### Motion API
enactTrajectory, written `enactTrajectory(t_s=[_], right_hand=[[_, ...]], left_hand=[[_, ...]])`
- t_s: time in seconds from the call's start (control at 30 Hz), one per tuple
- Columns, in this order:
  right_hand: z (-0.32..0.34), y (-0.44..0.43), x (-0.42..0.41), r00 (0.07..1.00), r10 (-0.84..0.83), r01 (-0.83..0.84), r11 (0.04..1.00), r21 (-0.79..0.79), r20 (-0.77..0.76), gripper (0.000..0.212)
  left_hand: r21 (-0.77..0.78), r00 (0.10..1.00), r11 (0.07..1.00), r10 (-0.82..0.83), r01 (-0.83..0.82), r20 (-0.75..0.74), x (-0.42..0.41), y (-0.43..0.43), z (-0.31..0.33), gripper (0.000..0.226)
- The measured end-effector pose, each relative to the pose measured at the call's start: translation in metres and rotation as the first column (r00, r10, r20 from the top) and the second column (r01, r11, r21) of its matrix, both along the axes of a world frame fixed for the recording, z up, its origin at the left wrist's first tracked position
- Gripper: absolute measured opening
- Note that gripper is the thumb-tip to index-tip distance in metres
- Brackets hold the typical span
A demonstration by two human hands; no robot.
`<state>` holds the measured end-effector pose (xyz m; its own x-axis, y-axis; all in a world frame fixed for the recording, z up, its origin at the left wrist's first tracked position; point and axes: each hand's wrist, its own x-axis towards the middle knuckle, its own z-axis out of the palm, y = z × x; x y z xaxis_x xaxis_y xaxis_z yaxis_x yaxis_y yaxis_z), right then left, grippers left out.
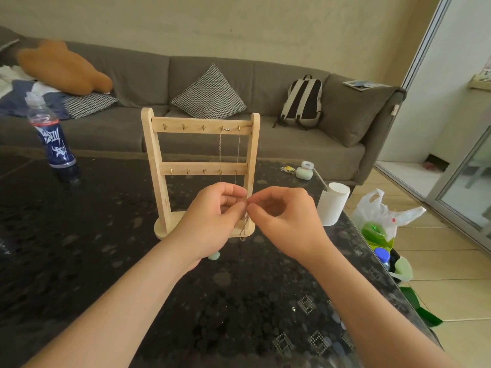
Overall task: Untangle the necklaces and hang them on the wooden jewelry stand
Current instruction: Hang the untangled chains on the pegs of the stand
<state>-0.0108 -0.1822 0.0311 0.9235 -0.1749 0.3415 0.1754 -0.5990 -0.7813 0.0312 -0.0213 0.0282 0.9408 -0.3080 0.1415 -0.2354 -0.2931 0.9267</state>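
Pinching hands: the left hand point(212, 219) and the right hand point(287, 221) meet fingertip to fingertip. Each nips the thin tangled metal chain bundle point(245, 221) between thumb and forefinger, with the other fingers curled in.
Tangle: it dangles from the pinch in front of the stand's base, its low end close to the tabletop.
Stand: the pale wooden jewelry stand point(159, 168) is upright on the table, just behind both hands.
Hung chain: a fine silver chain necklace point(220, 150) drapes over the fourth and fifth hooks of the top rail. Its two strands fall past the lower rail and go behind the fingers.
Counts: two hands, one stand, two rails, five hooks on each rail, one chain hung. How many chains are in the tangle cannot be told.
Table edges: on the dark speckled glossy table point(79, 261), the right edge runs diagonally just beside the right forearm. The far edge lies behind the stand, before the long grey fabric sofa point(127, 134).
Open room: a broad stretch of tabletop lies between the stand and the blue plastic bottle point(54, 144) at far left.
Right edge: one white paper roll point(333, 205) stands at the edge, near the right hand.
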Motion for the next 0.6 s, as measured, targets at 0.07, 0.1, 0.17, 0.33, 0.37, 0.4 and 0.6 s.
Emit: enactTrajectory(t_s=[0.07, 0.1, 0.17, 0.33, 0.37, 0.4, 0.6], right_hand=[[-0.0011, 0.0004, 0.0001, 1.0, 0.001, 0.0, 0.999, -0.047, 0.013, 0.012], [-0.001, 0.0003, 0.0004, 1.0, -0.012, 0.013, 0.998, -0.058, 0.019, 0.012], [-0.0005, -0.0013, 0.0018, 0.999, -0.041, 0.042, 0.998, -0.053, 0.008, 0.012], [0.0034, -0.0038, 0.0016, 0.994, -0.068, 0.075, 0.995, 0.071, -0.09, 0.014], [0.0049, -0.004, 0.0007, 0.991, -0.064, 0.078, 0.99, 0.115, -0.12, 0.015], [0.0066, -0.0041, 0.0, 0.987, -0.057, 0.08, 0.985, 0.151, -0.151, 0.016], [0.0067, -0.0025, 0.0012, 0.943, 0.02, 0.04, 0.984, 0.172, -0.333, 0.021]], left_hand=[[0.002, 1.0, 1.0, 0.005, -0.005, 0.01, -0.0003, 0.0004, 0.0005, 0.025], [-0.001, 1.0, 1.0, 0.011, -0.011, 0.014, -0.0002, 0.001, 0.0006, 0.025], [-0.006, 1.0, 1.0, 0.012, -0.011, 0.025, 0.0005, 0.002, 0.0017, 0.024], [0.028, 0.998, 0.999, -0.04, 0.039, 0.05, 0.0002, 0.0054, 0.0021, 0.02], [0.047, 0.997, 0.998, -0.043, 0.041, 0.059, 0.0006, 0.0055, 0.0017, 0.018], [0.073, 0.996, 0.996, -0.046, 0.041, 0.077, 0.0013, 0.0056, 0.001, 0.015], [0.275, 0.967, 0.961, -0.088, 0.02, 0.237, 0.0049, 0.0061, -0.0033, 0.012]])
